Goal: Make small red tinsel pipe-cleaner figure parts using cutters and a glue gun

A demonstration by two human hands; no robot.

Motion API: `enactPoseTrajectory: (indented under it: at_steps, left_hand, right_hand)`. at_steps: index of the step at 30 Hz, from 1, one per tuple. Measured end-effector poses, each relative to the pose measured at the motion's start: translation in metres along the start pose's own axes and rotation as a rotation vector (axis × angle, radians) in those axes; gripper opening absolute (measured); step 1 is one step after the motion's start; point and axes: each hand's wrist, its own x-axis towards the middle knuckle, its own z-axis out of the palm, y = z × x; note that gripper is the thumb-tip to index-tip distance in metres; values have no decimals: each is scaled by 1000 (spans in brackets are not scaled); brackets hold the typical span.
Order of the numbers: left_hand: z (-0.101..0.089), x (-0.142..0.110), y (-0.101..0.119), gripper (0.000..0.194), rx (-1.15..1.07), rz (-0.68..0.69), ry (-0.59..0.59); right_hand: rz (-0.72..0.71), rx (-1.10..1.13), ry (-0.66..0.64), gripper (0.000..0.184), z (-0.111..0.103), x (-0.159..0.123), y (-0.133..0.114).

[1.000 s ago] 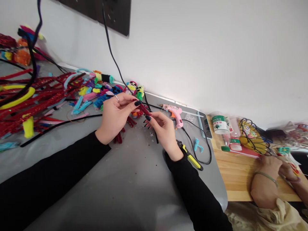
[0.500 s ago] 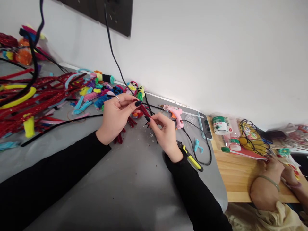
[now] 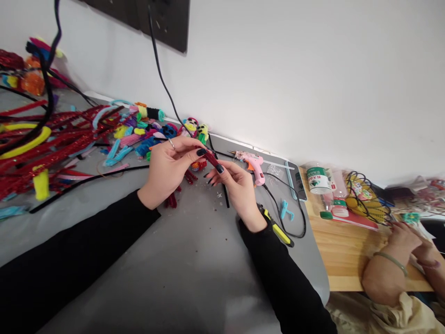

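A short dark red pipe cleaner piece (image 3: 210, 158) is stretched between my two hands above the grey table (image 3: 194, 278). My left hand (image 3: 170, 169) pinches its upper end between thumb and fingers. At the lower end, my right hand (image 3: 238, 190) grips it with thumb and forefinger, the other fingers curled below. More red pipe cleaner pieces (image 3: 171, 200) lie under my left hand, partly hidden by it. Just beyond my hands stand small pipe cleaner figures (image 3: 202, 132) against the wall.
Red pipe cleaners (image 3: 66, 134) and colourful pieces crowd the left side. A pink glue gun (image 3: 255, 168) with its cable, yellow-handled pliers (image 3: 281, 234) and a phone (image 3: 299, 184) lie right. Bottles (image 3: 318, 178) stand on a wooden table (image 3: 342, 250), where another person's hands (image 3: 403, 241) work.
My right thumb has shifted slightly up and right along the red piece, and the right fingers have spread a little. My left hand stays nearly in place.
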Motion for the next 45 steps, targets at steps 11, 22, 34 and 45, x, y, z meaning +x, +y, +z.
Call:
enactPoseTrajectory:
  at_steps: [11, 22, 34, 45]
  left_hand:
    - [2, -7, 1, 40, -7, -70, -23]
    - [1, -7, 0, 41, 30, -88, -32]
    - [0, -5, -5, 46, 21, 10, -44]
    - [0, -4, -6, 34, 6, 101, -37]
  right_hand:
    - [-133, -380, 197, 26, 1, -5, -1]
    - [-240, -509, 214, 23, -1, -6, -4]
    - [-105, -163, 142, 30, 1, -3, -1]
    - [-18, 137, 75, 41, -3, 1, 2]
